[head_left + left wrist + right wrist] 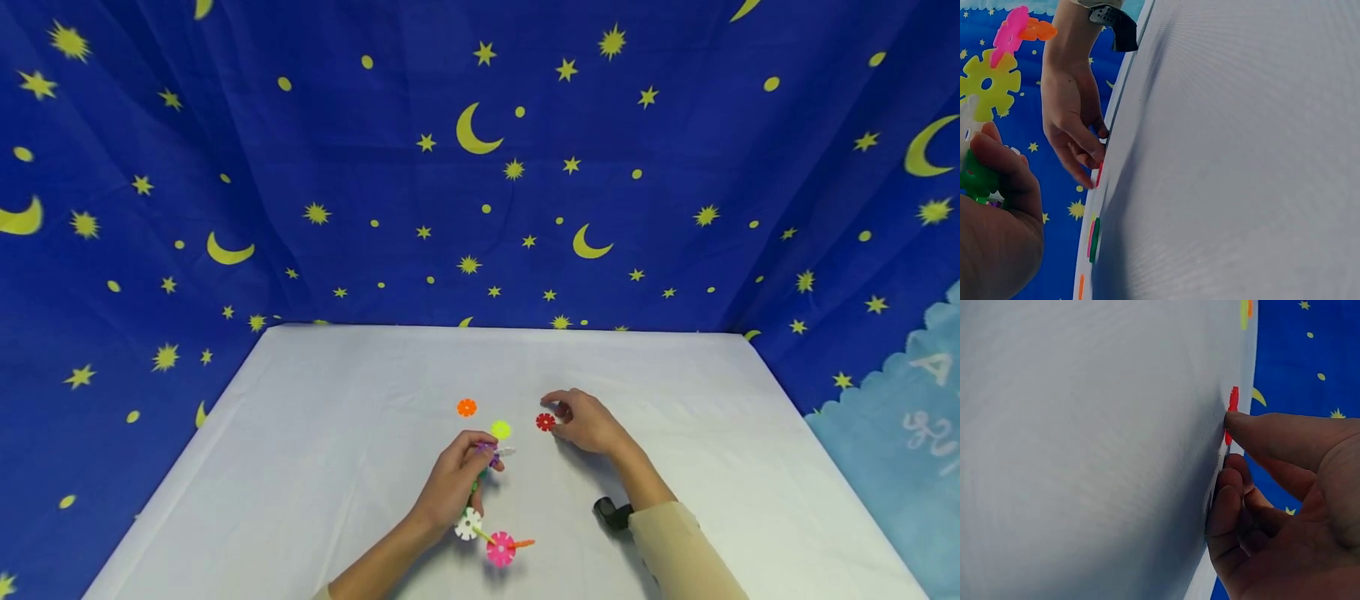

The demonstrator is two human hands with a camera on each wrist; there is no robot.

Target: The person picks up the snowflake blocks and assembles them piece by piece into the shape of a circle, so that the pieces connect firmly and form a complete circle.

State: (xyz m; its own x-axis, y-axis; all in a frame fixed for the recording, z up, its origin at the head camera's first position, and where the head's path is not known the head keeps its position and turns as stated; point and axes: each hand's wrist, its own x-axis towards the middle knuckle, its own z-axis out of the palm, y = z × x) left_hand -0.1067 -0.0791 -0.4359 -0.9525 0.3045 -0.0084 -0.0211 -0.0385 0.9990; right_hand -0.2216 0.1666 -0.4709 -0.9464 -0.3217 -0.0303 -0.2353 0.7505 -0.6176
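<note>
My left hand (452, 479) grips a chain of linked plastic snowflake discs. A purple disc (486, 450) shows at its fingertips, and a white disc (468, 524) and a pink disc (501, 549) hang by the wrist. The left wrist view shows a green disc (977, 175) against the fingers and a yellow disc (990, 84) above. To the right, my right hand (588, 421) reaches down at a red disc (545, 422) lying on the table. Its thumb touches the disc's edge in the right wrist view (1232, 397), while the index finger stays apart from it.
An orange disc (467, 407) and a yellow-green disc (501, 429) lie on the white tabletop (337, 400) beyond the left hand. A black wrist device (612, 514) sits at the right wrist. Blue star-and-moon cloth (405, 183) hangs around the table.
</note>
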